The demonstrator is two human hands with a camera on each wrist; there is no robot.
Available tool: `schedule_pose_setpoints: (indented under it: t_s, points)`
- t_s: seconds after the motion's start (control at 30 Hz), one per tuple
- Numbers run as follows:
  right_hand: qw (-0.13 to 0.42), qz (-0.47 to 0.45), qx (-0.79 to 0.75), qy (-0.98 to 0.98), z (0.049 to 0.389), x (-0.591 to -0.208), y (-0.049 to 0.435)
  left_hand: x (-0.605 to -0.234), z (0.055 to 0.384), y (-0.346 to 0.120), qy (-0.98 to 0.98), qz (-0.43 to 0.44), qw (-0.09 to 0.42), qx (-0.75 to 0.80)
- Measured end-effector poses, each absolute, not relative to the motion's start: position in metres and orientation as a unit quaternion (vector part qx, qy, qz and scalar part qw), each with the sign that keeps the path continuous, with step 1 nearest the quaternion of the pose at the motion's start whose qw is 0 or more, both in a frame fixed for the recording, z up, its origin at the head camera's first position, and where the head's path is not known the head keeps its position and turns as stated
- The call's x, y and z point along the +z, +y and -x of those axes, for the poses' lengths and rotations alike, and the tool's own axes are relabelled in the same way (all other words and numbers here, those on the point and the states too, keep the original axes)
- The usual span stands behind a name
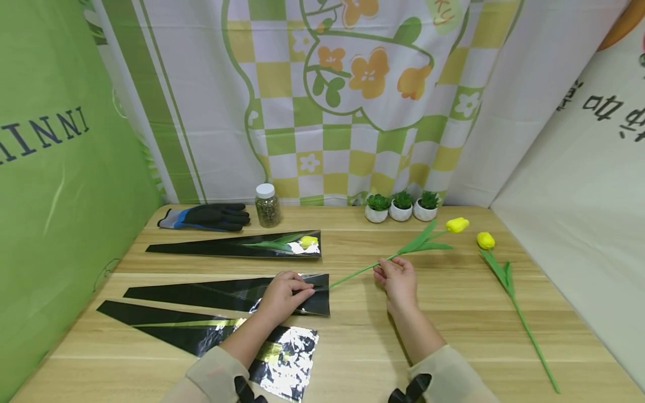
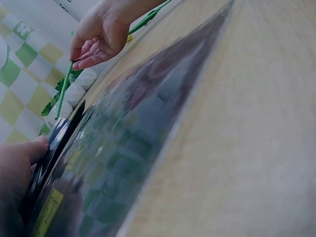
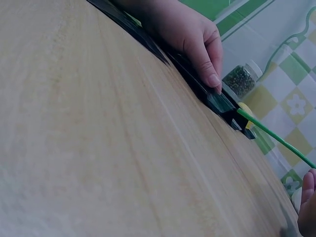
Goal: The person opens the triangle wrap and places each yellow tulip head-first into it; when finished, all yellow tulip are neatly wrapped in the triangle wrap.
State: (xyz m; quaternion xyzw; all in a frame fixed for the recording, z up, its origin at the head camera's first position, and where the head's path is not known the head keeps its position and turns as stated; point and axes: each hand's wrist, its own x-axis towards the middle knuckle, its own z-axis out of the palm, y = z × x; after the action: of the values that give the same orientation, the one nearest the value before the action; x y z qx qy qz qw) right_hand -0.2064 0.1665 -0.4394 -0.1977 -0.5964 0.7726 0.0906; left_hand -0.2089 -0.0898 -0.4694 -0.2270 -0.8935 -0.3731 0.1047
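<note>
My right hand (image 1: 400, 282) pinches the green stem of an artificial yellow tulip (image 1: 457, 225), whose bloom points to the far right. The stem's lower end meets the wide mouth of the middle black flower sleeve (image 1: 201, 295); how far it reaches inside is hard to tell. At that mouth, my left hand (image 1: 284, 296) pinches the sleeve's upper layer between thumb and fingers. In the right wrist view, the left thumb (image 3: 212, 79) presses on the sleeve beside the stem (image 3: 276, 138). The left wrist view has the right hand (image 2: 101, 37) holding the stem above the table.
Behind lies another sleeve with a yellow tulip (image 1: 309, 242) inside. A shiny black sleeve (image 1: 171, 324) lies in front, partly under the left forearm. Another tulip (image 1: 524, 322) rests at right. A glove (image 1: 211, 216), a jar (image 1: 267, 207) and small potted succulents (image 1: 401, 208) line the back.
</note>
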Motion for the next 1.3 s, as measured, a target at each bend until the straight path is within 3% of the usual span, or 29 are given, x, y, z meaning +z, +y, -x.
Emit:
schedule_pose_setpoints:
  t_s: [0.53, 1.3]
  points:
    - [0.105, 0.197, 0.779, -0.586, 0.205, -0.438, 0.164, -0.463, 0.209, -0.091, -0.891, 0.227, 0.113, -0.376]
    - [0.022, 0.176, 0.79, -0.587, 0.191, -0.444, 0.13, -0.468, 0.209, -0.09, -0.883, 0.214, 0.104, -0.404]
